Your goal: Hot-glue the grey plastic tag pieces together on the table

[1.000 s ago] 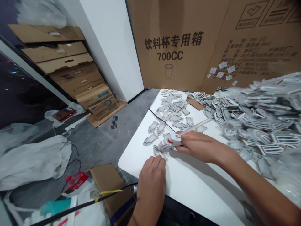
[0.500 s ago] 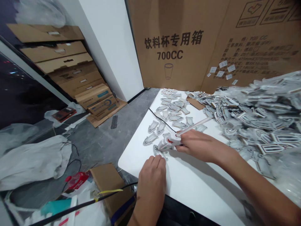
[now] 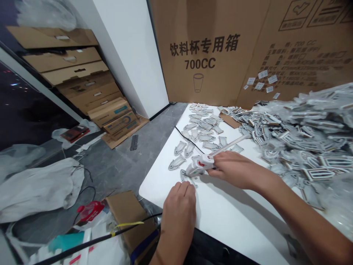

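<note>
My right hand (image 3: 234,168) is closed round a white glue gun (image 3: 199,165), whose glue stick (image 3: 230,143) sticks out behind toward the far right. The gun's nozzle points down-left at a small grey badge-shaped piece (image 3: 187,176) on the white table (image 3: 228,217). My left hand (image 3: 178,206) rests on the table near the front-left corner, its fingertips pressed together on the near edge of that piece. More grey pieces (image 3: 202,127) lie spread flat beyond the gun.
A big heap of bagged grey pieces (image 3: 306,132) covers the table's right side. A tall cardboard box (image 3: 209,51) marked 700CC stands behind. A black cable (image 3: 190,141) crosses the table. On the floor at left lie flattened cartons (image 3: 91,95), white bags (image 3: 38,187) and a small box (image 3: 129,217).
Almost nothing has moved; my right hand and the glue gun have shifted very slightly, and my left hand stays in place.
</note>
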### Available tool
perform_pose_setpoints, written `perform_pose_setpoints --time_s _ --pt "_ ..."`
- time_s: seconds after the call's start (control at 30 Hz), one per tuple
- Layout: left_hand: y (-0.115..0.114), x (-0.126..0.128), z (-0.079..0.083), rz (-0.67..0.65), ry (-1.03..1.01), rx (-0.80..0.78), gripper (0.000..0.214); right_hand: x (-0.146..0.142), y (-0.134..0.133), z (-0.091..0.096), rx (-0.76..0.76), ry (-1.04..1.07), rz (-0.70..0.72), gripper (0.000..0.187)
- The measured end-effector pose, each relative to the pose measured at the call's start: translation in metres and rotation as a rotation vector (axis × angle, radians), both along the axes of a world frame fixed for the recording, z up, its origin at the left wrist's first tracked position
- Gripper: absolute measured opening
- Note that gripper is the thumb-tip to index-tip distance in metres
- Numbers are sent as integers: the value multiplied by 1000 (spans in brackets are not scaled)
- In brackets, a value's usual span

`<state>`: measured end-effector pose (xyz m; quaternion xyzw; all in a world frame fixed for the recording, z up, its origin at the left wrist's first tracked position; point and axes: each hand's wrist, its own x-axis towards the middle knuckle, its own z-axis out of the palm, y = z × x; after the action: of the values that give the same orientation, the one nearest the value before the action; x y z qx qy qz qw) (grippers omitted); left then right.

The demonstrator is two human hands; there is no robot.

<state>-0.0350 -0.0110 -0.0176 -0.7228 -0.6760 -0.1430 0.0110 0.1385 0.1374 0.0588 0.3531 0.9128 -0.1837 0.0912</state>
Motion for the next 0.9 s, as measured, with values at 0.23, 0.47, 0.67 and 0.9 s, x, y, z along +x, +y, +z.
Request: perform_pose_setpoints --time_s 0.23,0.47,0.67,0.9 --pt "1 -1 -1 -26 11 19 23 1 1 -3 -1 -14 -24 38" --pt "2 -1 -1 -7 -2 -20 22 1 1 -3 6 -17 -23 38" --pt "2 -3 -1 -6 -10 -10 22 2 -1 -3 27 0 -39 35" --pt "2 -3 0 -27 11 -22 21 3 -3 2 44 -36 -58 36"
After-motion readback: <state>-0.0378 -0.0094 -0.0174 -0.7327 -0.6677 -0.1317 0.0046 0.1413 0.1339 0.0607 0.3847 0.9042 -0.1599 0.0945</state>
